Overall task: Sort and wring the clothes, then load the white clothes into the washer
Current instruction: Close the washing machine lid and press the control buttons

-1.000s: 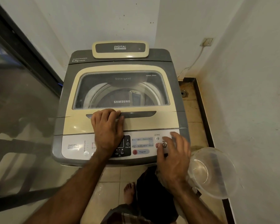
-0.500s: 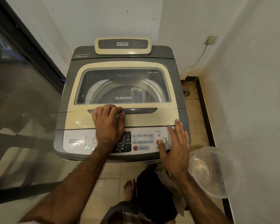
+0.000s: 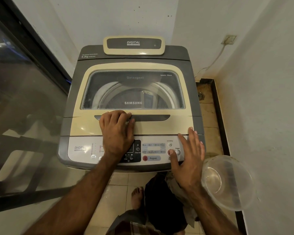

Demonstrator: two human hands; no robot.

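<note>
White walls (image 3: 109, 22) box you in, a few marks. Beige tiled floor (image 3: 209, 116), dark skirting (image 3: 221, 119), drain (image 3: 200, 96) by the corner. Dark-framed glass door (image 3: 24, 99) on your left. Socket (image 3: 228, 39) upper right, cable (image 3: 215, 60) hanging down.

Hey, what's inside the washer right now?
Through the closed glass lid the drum shows: pale rim, grey bottom, no clothes in sight. Its front is hidden under the lid's cream frame and the left hand.

Washer (image 3: 159, 126) in corner, glass door (image 3: 24, 99) to its left. Plastic basin (image 3: 227, 182) off its front right corner. Clothes heap (image 3: 161, 209) before control panel (image 3: 81, 150), left of basin.
</note>
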